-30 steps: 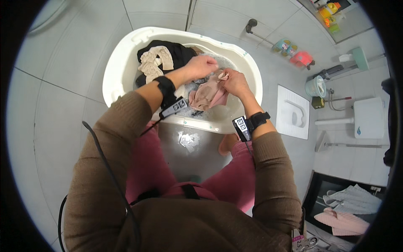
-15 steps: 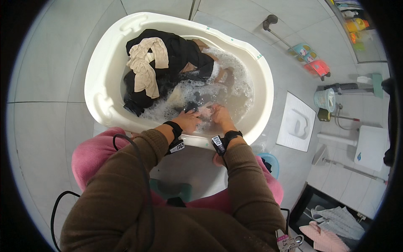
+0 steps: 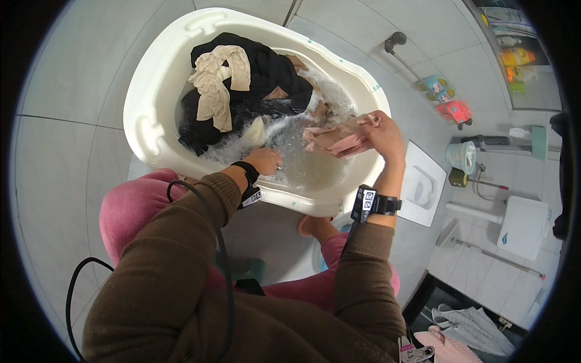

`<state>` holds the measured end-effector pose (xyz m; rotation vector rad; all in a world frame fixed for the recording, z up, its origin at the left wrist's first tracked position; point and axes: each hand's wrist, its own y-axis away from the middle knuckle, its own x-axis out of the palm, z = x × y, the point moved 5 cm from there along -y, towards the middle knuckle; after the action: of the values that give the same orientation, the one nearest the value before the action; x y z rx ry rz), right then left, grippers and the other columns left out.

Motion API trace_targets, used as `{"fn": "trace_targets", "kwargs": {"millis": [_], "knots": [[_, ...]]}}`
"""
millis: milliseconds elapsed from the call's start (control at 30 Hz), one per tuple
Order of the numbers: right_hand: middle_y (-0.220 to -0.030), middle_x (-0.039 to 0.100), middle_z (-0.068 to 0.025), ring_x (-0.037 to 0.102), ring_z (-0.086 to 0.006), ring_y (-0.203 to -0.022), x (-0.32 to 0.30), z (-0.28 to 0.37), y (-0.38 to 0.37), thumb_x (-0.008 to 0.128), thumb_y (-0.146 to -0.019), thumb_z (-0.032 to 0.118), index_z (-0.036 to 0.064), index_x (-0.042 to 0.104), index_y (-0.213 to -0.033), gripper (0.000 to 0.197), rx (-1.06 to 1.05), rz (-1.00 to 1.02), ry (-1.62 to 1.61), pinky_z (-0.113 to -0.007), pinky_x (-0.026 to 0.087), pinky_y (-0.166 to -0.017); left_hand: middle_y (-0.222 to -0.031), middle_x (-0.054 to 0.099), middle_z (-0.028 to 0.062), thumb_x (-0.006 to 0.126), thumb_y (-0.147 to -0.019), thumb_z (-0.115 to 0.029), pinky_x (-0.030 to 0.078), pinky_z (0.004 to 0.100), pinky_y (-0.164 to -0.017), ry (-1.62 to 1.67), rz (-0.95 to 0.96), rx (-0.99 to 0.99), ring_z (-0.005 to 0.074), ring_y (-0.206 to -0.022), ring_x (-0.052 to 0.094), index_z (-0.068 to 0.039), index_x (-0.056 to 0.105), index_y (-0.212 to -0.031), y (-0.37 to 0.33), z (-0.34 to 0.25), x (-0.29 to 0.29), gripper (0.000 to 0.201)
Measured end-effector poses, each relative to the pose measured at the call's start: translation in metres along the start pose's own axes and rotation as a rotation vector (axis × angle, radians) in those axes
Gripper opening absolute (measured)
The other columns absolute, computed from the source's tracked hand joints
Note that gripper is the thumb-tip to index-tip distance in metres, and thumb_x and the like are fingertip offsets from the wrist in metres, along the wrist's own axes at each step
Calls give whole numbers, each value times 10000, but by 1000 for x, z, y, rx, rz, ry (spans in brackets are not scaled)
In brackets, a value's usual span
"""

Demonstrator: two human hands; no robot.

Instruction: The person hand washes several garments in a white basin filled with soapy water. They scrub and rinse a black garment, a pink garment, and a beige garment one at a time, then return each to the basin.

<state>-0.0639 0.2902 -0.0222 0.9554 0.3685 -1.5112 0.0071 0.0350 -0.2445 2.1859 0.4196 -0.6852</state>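
In the head view, over the right part of a white plastic bathtub [image 3: 140, 91], the person's right hand [image 3: 387, 138] has its fingers closed on one end of a wet pale-pink cloth [image 3: 339, 139]. The rest of that cloth hangs bunched toward the left, above the cloudy, soapy water [image 3: 302, 166]. The left hand [image 3: 264, 161] is low at the tub's near side, by the water, its fingers curled; whether they grip anything I cannot tell. Just beyond it, a cream-coloured piece [image 3: 255, 132] pokes out of the suds. In the tub's far left part lies a heap of black fabric [image 3: 266, 69], partly in the water, with a beige cloth [image 3: 212, 91] draped on top. Both wrists wear black straps with small marker-bearing boxes. To the right of the tub, a white squat toilet [image 3: 422, 181] is set in the floor, with a light-blue bucket [image 3: 461, 158] beyond.
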Motion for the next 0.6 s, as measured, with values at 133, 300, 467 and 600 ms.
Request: {"fn": "trace_targets", "kwargs": {"millis": [133, 300, 467, 600], "knots": [[-964, 719, -190, 702, -355, -911, 69, -66, -27, 703, -762, 168, 16, 651, -1022, 307, -39, -91, 179, -399, 547, -791, -1267, 634, 117, 502, -910, -170, 432, 513, -998, 88, -50, 6, 318, -1228, 557, -172, 690, -1189, -3, 8, -4, 336], [-816, 668, -178, 705, -304, -797, 181, -148, -11, 760, -757, 231, 13, 603, -1115, 448, 75, -58, 118, -401, 573, -643, -1246, 656, 145, 554, -915, -224, 481, 434, -989, 256, -68, 12, 389, -1155, 592, -119, 664, -1231, 0, 7, -14, 351], [-811, 659, -195, 687, -299, -642, 176, -129, 15, 626, -880, 186, -76, 583, -1106, 349, 423, 231, -307, -369, 592, -496, -1386, 563, 180, 530, -979, -394, 415, 372, -1070, 402, -84, 66, 328, -1286, 524, -96, 565, -1369, 15, -17, -34, 493], [-895, 666, -207, 696, -297, -659, 127, -58, 23, 506, -956, 163, -111, 608, -1018, 298, 521, 447, -499, -381, 608, -472, -1453, 505, 137, 481, -1008, -500, 352, 322, -1110, 772, -196, 217, 233, -1339, 467, -74, 486, -1438, 24, -50, -67, 606]]}}
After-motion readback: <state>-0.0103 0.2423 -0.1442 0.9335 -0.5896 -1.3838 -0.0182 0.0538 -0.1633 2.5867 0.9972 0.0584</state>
